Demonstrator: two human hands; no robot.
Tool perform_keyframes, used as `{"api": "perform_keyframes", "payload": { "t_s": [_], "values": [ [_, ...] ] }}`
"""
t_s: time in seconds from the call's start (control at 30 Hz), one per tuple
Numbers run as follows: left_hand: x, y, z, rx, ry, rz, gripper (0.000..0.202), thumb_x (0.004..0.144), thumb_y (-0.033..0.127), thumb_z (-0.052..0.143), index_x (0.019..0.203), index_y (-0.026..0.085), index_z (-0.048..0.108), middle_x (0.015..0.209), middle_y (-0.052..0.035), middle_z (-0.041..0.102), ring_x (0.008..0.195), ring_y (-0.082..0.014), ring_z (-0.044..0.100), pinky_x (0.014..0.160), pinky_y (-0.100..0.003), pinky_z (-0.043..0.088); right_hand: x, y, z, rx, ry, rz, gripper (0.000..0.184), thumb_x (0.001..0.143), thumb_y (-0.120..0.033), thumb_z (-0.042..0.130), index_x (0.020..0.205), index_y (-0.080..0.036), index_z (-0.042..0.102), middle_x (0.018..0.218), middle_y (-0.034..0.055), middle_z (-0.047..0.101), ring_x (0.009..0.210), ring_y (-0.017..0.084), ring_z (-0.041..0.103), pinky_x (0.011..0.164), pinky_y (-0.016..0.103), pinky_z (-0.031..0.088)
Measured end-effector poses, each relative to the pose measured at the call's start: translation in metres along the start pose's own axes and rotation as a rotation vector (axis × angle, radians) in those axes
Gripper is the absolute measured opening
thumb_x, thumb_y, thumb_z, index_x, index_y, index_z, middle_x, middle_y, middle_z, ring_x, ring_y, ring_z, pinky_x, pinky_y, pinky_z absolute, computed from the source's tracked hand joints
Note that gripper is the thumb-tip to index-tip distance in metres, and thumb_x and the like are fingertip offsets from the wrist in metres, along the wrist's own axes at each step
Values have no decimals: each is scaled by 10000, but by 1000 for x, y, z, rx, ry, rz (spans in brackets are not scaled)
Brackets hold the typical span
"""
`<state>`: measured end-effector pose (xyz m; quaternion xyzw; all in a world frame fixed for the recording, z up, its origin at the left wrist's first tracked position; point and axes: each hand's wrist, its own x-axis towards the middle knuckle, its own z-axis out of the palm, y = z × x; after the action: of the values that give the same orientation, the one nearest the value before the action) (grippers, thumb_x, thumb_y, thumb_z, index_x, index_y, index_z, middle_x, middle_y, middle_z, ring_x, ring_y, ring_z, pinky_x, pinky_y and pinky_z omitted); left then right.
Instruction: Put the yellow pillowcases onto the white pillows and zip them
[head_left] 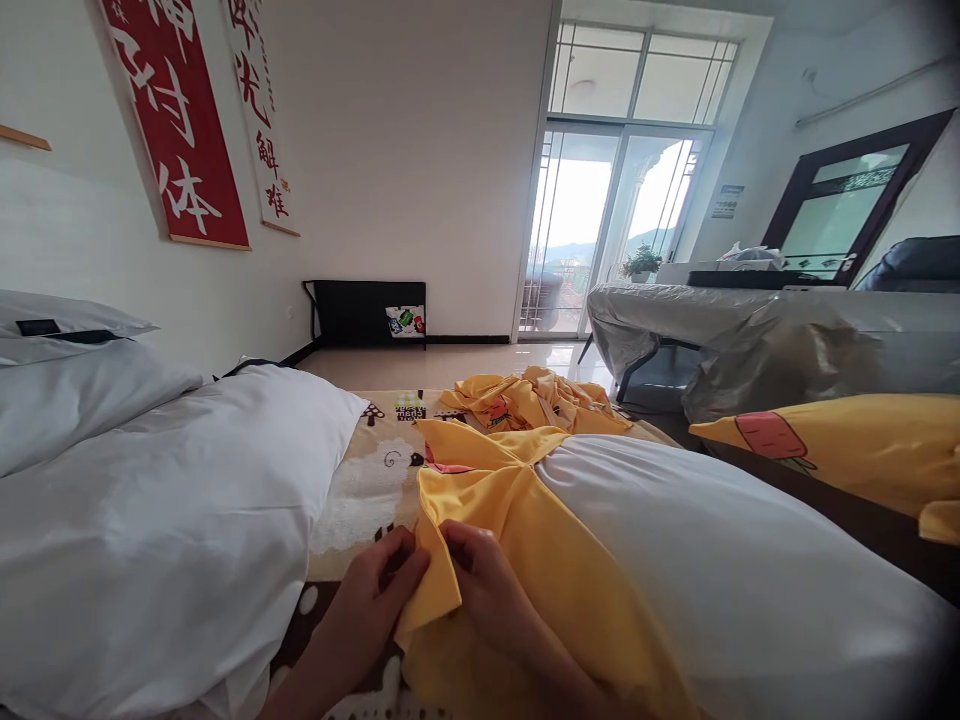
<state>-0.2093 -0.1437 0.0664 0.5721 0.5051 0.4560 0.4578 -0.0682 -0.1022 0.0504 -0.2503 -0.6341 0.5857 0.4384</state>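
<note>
While the plump white fabric pillow (pixel 720 540) lies at lower right against the yellow printed cloth cover (pixel 577 550) at bottom centre, the left hand (pixel 375 590) and right hand (pixel 487 575) pinch the cover's flap (pixel 441 575), seemingly to steady it

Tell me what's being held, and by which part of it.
The yellow pillowcase, held by its loose edge in both the left hand and the right hand.
</note>
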Motion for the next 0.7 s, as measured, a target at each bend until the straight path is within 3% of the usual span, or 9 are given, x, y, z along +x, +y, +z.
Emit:
{"api": "perform_keyframes", "payload": {
  "t_s": [0.23, 0.37, 0.53, 0.7],
  "values": [
    [0, -4, 2, -471, 1, -159, 386, 680, 463, 736, 653, 140, 527, 598, 29, 487, 536, -73, 417, 485, -174, 310, -4, 4, 3, -263, 64, -86, 279, 878, -368, 467, 685, -166, 469, 643, -29, 467, 604, 80, 365, 556, 189, 340],
    [0, -1, 5, -681, 26, -249, 357, 602, 419, 798, 660, 131, 595, 626, -15, 591, 560, -116, 536, 532, -207, 403, -5, 4, 3, -344, 65, -110, 271, 896, -359, 442, 696, -175, 450, 645, -33, 471, 609, 81, 364, 560, 188, 323],
    [3, -2, 4, -727, 108, -264, 346, 587, 391, 797, 757, 119, 665, 630, -51, 635, 580, -173, 607, 545, -250, 453, -7, -3, 2, -464, 87, -117, 271, 911, -320, 400, 675, -189, 369, 640, -38, 458, 601, 81, 352, 559, 196, 298],
    [4, -8, 3, -719, 98, -248, 334, 602, 400, 783, 722, 120, 646, 633, -43, 633, 523, -138, 571, 521, -240, 453, -8, -10, 1, -510, 77, -83, 237, 887, -286, 427, 674, -181, 413, 633, -31, 478, 595, 80, 370, 563, 205, 297]
  ]
}}
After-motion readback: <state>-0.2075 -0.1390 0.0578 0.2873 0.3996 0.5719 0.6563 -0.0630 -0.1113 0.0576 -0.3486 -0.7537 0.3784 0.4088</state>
